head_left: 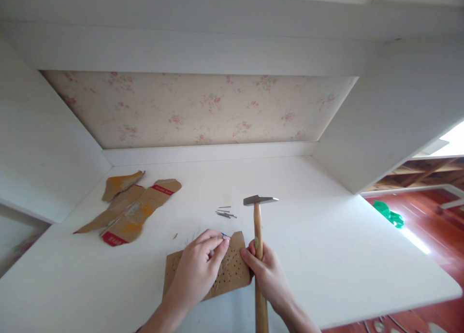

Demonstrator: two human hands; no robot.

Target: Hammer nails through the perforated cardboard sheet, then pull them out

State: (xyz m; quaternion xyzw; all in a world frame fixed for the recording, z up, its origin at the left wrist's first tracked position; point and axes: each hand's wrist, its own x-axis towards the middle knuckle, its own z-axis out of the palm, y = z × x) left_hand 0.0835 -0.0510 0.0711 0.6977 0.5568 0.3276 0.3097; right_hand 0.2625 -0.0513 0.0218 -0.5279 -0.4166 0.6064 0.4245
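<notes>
My right hand [266,270] is wrapped round the wooden handle of a hammer [258,226], which stands head up. The thumb of that hand also touches the right edge of a piece of brown cardboard [232,270] dotted with small holes. Over the cardboard, my left hand [199,265] is closed in a pinch. A small, thin, blue-tipped piece [225,235] shows at its fingertips; its kind is too small to tell. Several loose nails [225,213] lie on the white desk [319,255] just beyond the cardboard.
Torn cardboard pieces [134,209] with red and orange marks lie at the left. A tiny brown scrap [175,236] is near the cardboard. White side panels and a flowered back wall [217,106] enclose the desk. A green bag-like thing [388,214] lies on the reddish floor.
</notes>
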